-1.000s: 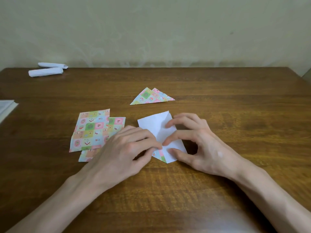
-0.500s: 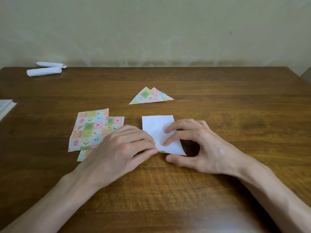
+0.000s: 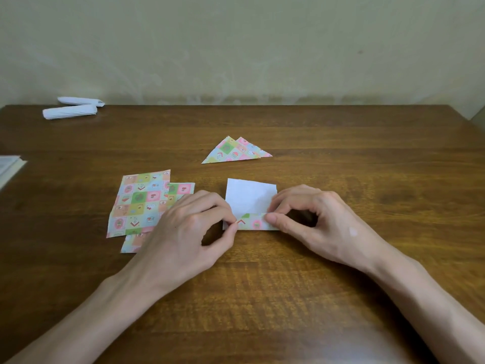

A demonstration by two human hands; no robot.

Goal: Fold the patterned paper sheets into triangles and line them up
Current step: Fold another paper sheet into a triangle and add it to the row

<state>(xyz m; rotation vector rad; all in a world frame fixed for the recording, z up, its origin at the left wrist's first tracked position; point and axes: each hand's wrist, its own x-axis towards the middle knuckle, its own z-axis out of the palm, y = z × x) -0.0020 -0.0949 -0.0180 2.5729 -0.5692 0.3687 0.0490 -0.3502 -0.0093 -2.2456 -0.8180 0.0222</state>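
Pinching the near edge of the sheet [image 3: 250, 198], that's both your hands at work low over the table [image 3: 262, 285], forearms coming in from the near side. Your left hand [image 3: 183, 232] has its fingers [image 3: 210, 210] curled, thumb and forefinger grasping the sheet's near left corner. Your right hand [image 3: 317, 227] mirrors it, thumb and forefinger nipping the near right corner. Between the two grips a narrow strip [image 3: 253, 224] of that edge is turned up and over, so the coloured pattern shows along it, while the rest of the sheet lies flat with its blank white side up.

Off to your left, just beside your left hand and partly hidden under it, sits the stack of patterned sheets [image 3: 139, 203]. It lies pattern up, the top one askew over the one below, whose corners peek out at the far right and the near side.

Further out, beyond the sheet you're holding and apart from it, two folded triangles [image 3: 231, 152] lie overlapped, points towards the wall [image 3: 236, 48].

Right at the far left of the table, two white rolls [image 3: 69, 112] lie side by side near the wall. On the left edge a pale flat thing [image 3: 9, 166] is cut off by the frame, and you can't tell what it is
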